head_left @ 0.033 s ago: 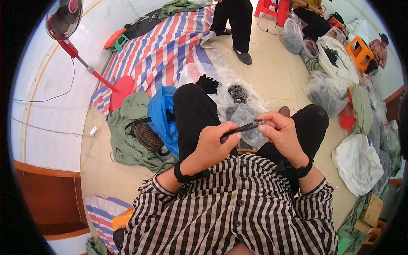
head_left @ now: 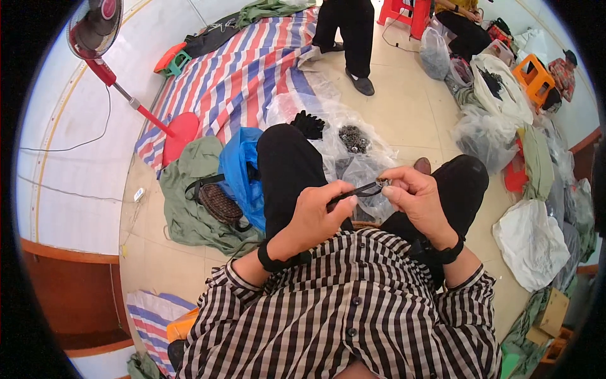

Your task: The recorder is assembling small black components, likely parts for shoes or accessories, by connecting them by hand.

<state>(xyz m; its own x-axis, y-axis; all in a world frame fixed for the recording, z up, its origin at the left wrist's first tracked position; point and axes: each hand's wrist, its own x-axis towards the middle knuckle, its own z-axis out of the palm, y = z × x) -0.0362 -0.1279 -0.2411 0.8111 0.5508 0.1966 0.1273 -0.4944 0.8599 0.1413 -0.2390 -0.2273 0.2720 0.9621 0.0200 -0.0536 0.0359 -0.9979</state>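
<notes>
Above my lap, between my knees, a narrow black strap [head_left: 362, 190] stretches between my two hands. Its near end is pinched between thumb and fingers of my left hand [head_left: 319, 211]. At the strap's other end, my right hand [head_left: 416, 197] grips a small shiny metal piece [head_left: 382, 182], perhaps a buckle; its exact shape is too small to tell. The strap looks doubled, with a slim gap between its strands. Beyond my knees, a heap of small dark metal pieces [head_left: 353, 139] lies on clear plastic sheeting [head_left: 372, 163], beside a bundle of black straps [head_left: 308, 124].
Left of my leg are a blue plastic bag [head_left: 242, 155] and green cloth [head_left: 180, 174] with a brown woven bag [head_left: 219, 203]. A red-based fan [head_left: 181, 136] stands farther left. Someone in black trousers [head_left: 355, 38] stands ahead. Filled plastic bags [head_left: 483, 136] and a white sack [head_left: 530, 243] line the right.
The strands of the black strap have parted a little, and the metal piece has turned slightly in my right fingers. Both hands keep nearly the same place.
</notes>
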